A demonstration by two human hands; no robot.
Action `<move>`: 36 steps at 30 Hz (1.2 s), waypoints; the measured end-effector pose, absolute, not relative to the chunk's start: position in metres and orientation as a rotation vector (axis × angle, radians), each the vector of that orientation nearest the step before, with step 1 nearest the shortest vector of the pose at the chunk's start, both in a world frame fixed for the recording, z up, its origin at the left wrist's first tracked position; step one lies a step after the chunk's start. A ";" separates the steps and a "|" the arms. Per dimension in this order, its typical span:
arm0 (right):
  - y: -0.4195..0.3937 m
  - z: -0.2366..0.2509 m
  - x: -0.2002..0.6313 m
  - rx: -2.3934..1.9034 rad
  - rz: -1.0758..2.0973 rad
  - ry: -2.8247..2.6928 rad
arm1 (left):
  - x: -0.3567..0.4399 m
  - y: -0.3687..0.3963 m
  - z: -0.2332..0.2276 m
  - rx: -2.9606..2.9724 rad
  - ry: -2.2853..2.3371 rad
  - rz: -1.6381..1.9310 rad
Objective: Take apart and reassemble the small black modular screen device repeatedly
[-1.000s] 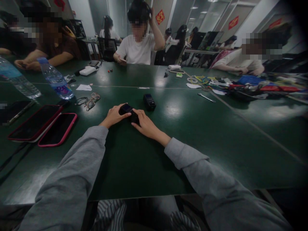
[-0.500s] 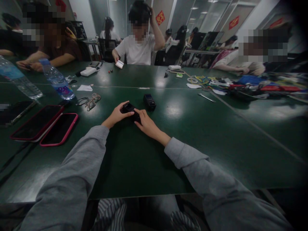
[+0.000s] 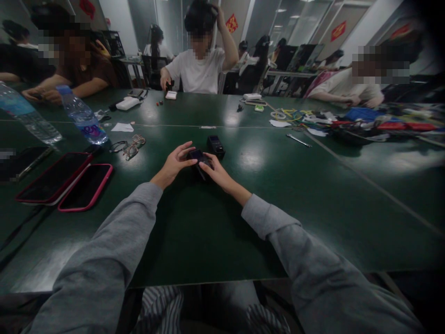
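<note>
A small black device (image 3: pixel 199 157) with a dark screen is held just above the dark green table (image 3: pixel 215 232) between both my hands. My left hand (image 3: pixel 174 162) grips its left side, fingers curled over the top. Fingertips of my right hand (image 3: pixel 216 172) pinch its right side from below. A second small black box-shaped device (image 3: pixel 216 145) stands on the table just beyond, close to my right fingertips. Both my arms wear grey sleeves.
Two pink-cased phones (image 3: pixel 69 182) lie at the left, with glasses (image 3: pixel 129 146) and water bottles (image 3: pixel 82 116) behind them. Cables and tools (image 3: pixel 313 121) clutter the far right. Several people sit along the far edge; one in white (image 3: pixel 200 65) faces me.
My hands have lifted the black device and carried it forward and right, closer to the second black box. The person in white set a white object down on the table.
</note>
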State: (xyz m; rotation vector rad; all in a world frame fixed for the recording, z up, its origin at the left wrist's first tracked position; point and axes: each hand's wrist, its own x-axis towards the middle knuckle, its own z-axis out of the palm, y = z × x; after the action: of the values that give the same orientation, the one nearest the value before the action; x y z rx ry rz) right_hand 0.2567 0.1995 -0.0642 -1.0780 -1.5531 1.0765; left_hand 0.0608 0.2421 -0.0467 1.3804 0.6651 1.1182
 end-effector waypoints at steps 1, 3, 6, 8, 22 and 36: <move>0.200 -0.063 0.257 -1.075 1.090 -1.528 | 0.062 0.241 -0.047 1.381 0.652 1.111; 0.199 -0.062 0.257 -1.060 1.106 -1.482 | 0.064 0.241 -0.048 1.378 0.652 1.115; 0.197 -0.060 0.256 -1.053 1.136 -1.407 | 0.065 0.242 -0.051 1.352 0.714 1.130; 0.196 -0.060 0.256 -1.057 1.137 -1.366 | 0.067 0.242 -0.054 1.311 0.771 1.104; 0.200 -0.063 0.259 -1.075 1.128 -1.298 | 0.068 0.234 -0.045 1.380 0.866 0.937; 0.198 -0.058 0.257 -1.045 1.223 -1.280 | 0.063 0.239 -0.055 1.321 0.799 1.040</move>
State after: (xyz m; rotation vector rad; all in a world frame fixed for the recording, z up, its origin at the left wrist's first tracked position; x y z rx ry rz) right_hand 0.2575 0.1985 -0.0577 -1.0446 -1.2802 1.2234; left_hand 0.0629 0.2393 -0.0546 1.3208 0.7990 1.0404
